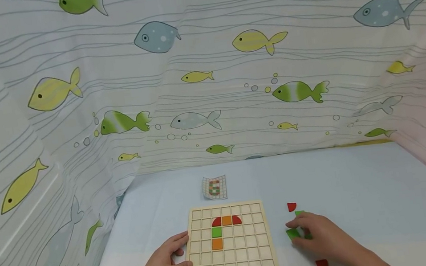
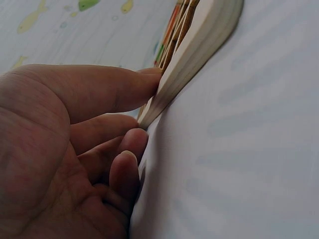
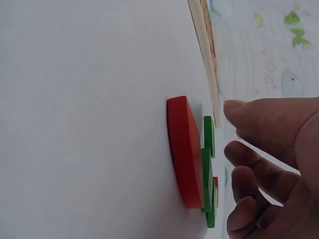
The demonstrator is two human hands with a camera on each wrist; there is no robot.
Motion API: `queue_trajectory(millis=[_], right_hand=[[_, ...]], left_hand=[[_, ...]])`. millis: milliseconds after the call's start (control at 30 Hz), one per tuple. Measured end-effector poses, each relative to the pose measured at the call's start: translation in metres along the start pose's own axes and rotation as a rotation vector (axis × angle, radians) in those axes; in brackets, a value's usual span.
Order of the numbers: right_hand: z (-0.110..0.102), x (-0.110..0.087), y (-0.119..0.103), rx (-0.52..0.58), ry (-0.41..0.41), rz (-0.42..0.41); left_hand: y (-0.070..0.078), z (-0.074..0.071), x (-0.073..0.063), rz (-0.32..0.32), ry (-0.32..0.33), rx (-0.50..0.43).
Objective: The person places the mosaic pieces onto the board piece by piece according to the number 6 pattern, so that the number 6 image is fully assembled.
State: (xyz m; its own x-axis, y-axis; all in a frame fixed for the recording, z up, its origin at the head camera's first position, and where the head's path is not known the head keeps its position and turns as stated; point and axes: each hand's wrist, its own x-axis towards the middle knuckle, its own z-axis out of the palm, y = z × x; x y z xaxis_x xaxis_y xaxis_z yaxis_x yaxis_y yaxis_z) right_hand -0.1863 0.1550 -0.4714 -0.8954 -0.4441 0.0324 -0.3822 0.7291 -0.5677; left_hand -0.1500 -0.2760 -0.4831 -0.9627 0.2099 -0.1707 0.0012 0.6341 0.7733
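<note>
Hard to tell from the head cam, but the wrist view shows the right hand empty, fingers apart above green pieces beside the board. The left hand is spread, touching the board's left edge.

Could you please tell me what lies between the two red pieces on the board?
An orange square lies between them, as the head view shows.

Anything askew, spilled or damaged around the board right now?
Nothing looks spilled or damaged. Only the paper pattern card, beyond the board, stands out mildly: its edges look bowed, not flat. The five tiles on the board sit neatly in cells.
</note>
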Motion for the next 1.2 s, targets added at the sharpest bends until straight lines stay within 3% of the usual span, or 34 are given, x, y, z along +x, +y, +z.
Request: queue_trajectory(millis=[233,500,1200], right_hand=[[-0.0009,-0.0009,0.0031,-0.03,-0.038,0.018],[0.0007,-0.0014,0.0046,-0.053,-0.028,-0.004],[-0.0002,0.0042,-0.002,-0.124,0.008,0.081]], left_hand=[[-0.0009,0.001,-0.001,-0.006,-0.004,-0.033],[0.0018,0.0,-0.0012,-0.008,-0.003,-0.017],[0.0043,-0.0013,-0.0012,-0.004,0.009,0.029]])
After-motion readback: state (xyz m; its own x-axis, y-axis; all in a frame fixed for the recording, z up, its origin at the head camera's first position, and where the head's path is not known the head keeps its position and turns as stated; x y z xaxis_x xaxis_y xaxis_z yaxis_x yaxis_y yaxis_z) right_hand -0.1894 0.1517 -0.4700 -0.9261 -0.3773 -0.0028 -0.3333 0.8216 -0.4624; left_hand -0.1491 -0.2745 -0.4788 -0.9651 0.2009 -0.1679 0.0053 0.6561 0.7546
